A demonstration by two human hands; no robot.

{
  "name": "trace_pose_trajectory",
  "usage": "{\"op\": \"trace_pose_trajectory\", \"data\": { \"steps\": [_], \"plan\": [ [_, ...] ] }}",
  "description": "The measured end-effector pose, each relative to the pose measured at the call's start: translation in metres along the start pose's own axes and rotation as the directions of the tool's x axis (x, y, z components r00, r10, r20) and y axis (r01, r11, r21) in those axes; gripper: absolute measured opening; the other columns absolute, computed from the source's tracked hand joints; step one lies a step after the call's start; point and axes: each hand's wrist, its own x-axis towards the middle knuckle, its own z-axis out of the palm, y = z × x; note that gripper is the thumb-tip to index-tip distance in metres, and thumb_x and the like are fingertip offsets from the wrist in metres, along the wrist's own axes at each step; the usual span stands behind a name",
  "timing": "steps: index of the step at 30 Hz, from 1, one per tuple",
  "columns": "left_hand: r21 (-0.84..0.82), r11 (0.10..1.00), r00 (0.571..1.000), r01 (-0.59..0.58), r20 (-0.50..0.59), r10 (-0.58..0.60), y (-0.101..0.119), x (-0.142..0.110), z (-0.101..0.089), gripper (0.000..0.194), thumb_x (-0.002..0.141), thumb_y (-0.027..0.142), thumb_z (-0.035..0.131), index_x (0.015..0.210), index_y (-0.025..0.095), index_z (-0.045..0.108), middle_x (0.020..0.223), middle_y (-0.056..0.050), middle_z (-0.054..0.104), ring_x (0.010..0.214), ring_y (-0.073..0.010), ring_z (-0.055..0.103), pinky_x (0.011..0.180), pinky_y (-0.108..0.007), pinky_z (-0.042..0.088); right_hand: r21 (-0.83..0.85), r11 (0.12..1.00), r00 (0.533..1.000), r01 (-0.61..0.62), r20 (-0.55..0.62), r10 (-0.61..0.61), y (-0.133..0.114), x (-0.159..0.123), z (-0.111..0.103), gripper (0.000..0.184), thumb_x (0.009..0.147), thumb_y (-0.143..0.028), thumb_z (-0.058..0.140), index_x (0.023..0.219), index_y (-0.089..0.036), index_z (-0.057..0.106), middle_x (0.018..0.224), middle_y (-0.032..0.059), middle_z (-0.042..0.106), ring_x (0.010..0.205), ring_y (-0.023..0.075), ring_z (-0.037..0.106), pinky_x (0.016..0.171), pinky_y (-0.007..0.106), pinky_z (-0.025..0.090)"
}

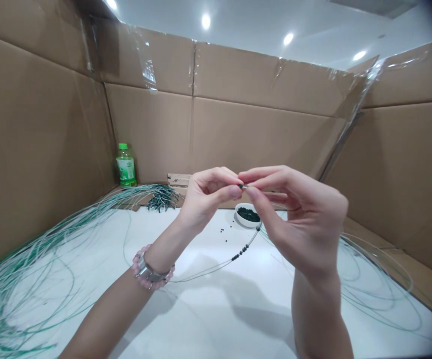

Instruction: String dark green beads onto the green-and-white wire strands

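Observation:
In the middle of the head view, my left hand (pixel 206 199) and my right hand (pixel 300 214) meet at their fingertips above the table. Between my left thumb and forefinger sits a tiny dark green bead (pixel 240 186). My right fingers pinch a thin pale cord end (pixel 245 186) right beside it; whether the cord is through the bead is too small to tell. Below my hands hangs a thin double cord with several dark beads (pixel 240 252) on it. Behind my right thumb stands a white bowl (pixel 243 223) of small dark beads, partly hidden.
A few loose beads (pixel 222 230) lie left of the bowl. A large bundle of green and white cords (pixel 25 264) spreads along the left side, its far end beaded. Looped cords (pixel 384 299) lie at right. A green bottle (pixel 126 167) stands by the cardboard wall (pixel 261 134).

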Motion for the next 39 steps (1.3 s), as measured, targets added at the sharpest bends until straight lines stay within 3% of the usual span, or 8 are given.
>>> {"op": "trace_pose_trajectory", "data": {
  "steps": [19,31,39],
  "plan": [
    [-0.054,0.997,0.997,0.053,-0.045,-0.055,0.004,-0.002,0.008,0.003,0.071,0.021,0.076,0.073,0.022,0.075,0.071,0.005,0.068,0.062,-0.0016,0.063,0.062,-0.008,0.052,-0.011,1.0,0.999,0.017,-0.041,-0.017,0.0,0.001,0.003,0.014,0.074,-0.003,0.065,0.076,-0.016,0.064,0.086,-0.0005,0.069,0.078,0.0107,0.067,0.067,0.021,0.062],
    [0.001,0.999,0.995,0.033,-0.091,-0.033,0.005,-0.002,0.011,0.003,0.069,0.02,0.076,0.071,0.022,0.074,0.067,0.005,0.068,0.057,-0.0021,0.062,0.06,-0.01,0.052,-0.005,0.999,0.999,-0.047,-0.012,0.047,-0.001,0.004,0.0,0.012,0.077,-0.008,0.064,0.074,-0.02,0.063,0.087,0.0011,0.07,0.078,0.0134,0.068,0.067,0.027,0.063],
    [0.102,0.993,0.996,0.059,-0.071,-0.052,0.004,-0.003,0.003,0.006,0.069,0.022,0.077,0.073,0.023,0.073,0.07,0.002,0.07,0.062,-0.0064,0.065,0.06,-0.014,0.053,-0.011,0.999,0.999,-0.04,-0.014,0.04,0.0,0.003,0.001,0.011,0.078,-0.01,0.064,0.076,-0.02,0.063,0.087,0.0004,0.07,0.078,0.0128,0.068,0.066,0.026,0.063]
  ]
}}
